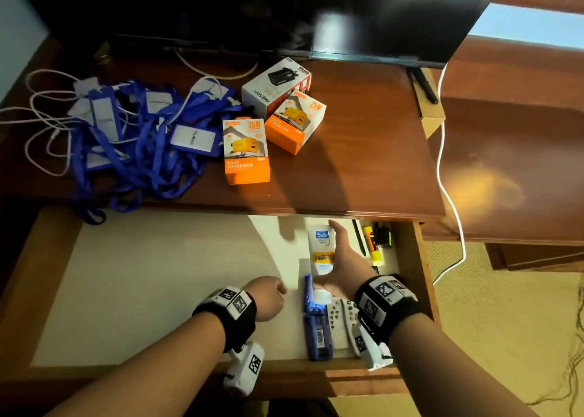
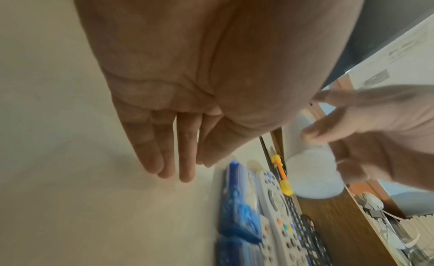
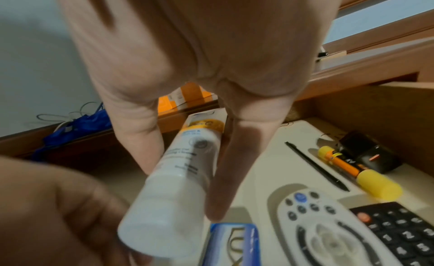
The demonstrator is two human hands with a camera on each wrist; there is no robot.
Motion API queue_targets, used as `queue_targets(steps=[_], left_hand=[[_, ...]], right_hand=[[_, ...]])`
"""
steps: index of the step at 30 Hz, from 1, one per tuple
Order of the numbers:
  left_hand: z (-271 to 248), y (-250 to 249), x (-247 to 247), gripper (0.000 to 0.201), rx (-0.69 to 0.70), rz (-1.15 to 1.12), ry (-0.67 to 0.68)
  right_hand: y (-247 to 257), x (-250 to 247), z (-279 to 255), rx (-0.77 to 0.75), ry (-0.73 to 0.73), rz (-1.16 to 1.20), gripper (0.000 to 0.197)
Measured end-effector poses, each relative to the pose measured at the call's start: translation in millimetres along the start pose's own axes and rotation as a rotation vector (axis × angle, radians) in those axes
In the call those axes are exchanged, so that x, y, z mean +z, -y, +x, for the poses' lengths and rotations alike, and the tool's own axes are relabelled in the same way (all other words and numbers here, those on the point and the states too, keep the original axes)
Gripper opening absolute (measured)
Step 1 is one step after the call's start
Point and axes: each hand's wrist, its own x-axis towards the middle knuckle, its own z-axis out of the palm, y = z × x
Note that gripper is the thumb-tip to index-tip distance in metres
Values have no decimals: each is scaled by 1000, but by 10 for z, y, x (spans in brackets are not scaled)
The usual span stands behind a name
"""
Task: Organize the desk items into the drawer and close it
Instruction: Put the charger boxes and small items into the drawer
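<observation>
The wooden drawer [image 1: 57, 258] stands pulled out under the desk top. My right hand [image 1: 343, 258] grips a white lotion tube [image 1: 321, 249] over the drawer's right half, cap toward me; in the right wrist view the thumb and fingers of that hand [image 3: 185, 186] wrap the tube [image 3: 187, 158]. My left hand [image 1: 268, 296] hovers just left of it, holding nothing, fingers [image 2: 185, 158] straight and together above the pale drawer floor. On the desk lie two orange charger boxes [image 1: 246, 151] [image 1: 295, 121], a white charger box [image 1: 275, 85] and a heap of blue lanyards [image 1: 142, 142].
Inside the drawer's right side lie blue soap packs [image 1: 316, 331], a white remote [image 1: 336, 318], a black remote [image 3: 399, 233], a black pen [image 1: 358, 236], a yellow marker [image 1: 373, 246] and a black adapter [image 1: 382, 235]. A TV [image 1: 284, 12] stands behind; white cables [image 1: 41, 126] trail left.
</observation>
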Motion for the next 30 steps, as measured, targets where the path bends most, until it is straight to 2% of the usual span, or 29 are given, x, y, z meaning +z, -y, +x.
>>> queue_targets(steps=[6,11,15,21,24,28,30], left_hand=[[-410,502,-512,13,-43,-161,-256],[-828,721,-811,12,-24,-257,-425],[-1056,637,-1036,10,44,-310,-584],[-1138,151,-1483,6,137,-271,-803],[-998,-162,-1804,28,110,-191,-861],[-560,-549,-2135,86,-53,-12,-820],[-356,-711,-2218,108,-128,79,-777]], right_hand=[[287,546,60,36,139,-109,121],[336,911,112,142,278,-223,120],[324,1028,111,172,281,-248,123],[338,959,69,96,258,-497,101],[258,971,37,79,258,-539,108],[160,913,61,40,254,-636,114],[156,826,74,41,282,-623,114]])
